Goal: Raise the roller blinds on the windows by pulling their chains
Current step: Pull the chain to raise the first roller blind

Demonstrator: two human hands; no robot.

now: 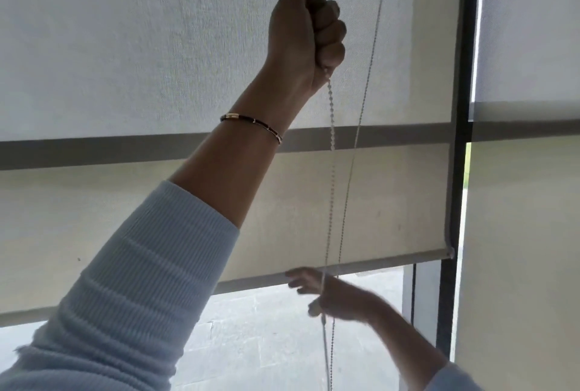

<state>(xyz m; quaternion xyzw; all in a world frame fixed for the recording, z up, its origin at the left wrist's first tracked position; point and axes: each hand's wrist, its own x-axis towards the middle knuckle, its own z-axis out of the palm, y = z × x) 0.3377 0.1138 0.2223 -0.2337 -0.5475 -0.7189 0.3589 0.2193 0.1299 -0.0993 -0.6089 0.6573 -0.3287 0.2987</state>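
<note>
A pale roller blind (125, 61) covers most of the window in front of me. Its bottom bar (361, 263) hangs partly raised, with pavement visible below it. A white bead chain (331, 146) hangs in two strands in front of the blind. My left hand (309, 33) is raised high and closed in a fist around one strand. My right hand (332, 295) is low, just under the bottom bar, blurred, with fingers spread and the chain running across it. Whether it grips the chain is unclear.
A dark vertical window frame (464, 108) stands right of the blind. Beyond it hangs a second pale blind (527, 45), lowered further. A horizontal grey crossbar (94, 152) shows through the fabric. Grey paving (251, 328) lies outside below the blind.
</note>
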